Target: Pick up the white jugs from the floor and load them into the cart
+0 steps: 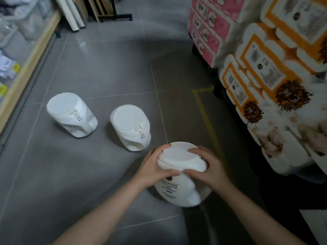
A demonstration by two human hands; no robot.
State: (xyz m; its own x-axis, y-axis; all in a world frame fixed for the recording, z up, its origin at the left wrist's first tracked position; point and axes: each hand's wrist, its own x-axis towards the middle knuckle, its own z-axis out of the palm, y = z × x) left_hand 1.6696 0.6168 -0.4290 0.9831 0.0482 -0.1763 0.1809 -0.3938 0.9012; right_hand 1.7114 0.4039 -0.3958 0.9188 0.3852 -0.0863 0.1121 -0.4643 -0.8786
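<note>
Three white jugs are in view. One white jug (180,175) with a printed label is gripped near its wide lid by both hands: my left hand (155,170) on its left side, my right hand (208,168) on its right side. Whether it rests on the grey floor or hangs just above it I cannot tell. Two more white jugs stand upright on the floor to the left, the nearer one (131,126) beside the far-left one (70,114). No cart is recognisable in the frame.
Stacked tissue-roll packs in orange (265,59) and pink (208,29) wrapping fill the right side. A wooden-edged shelf (30,59) with bins runs along the left. A yellow tape line (208,117) marks the grey tile floor. Rolled items and a black stand lean at the back.
</note>
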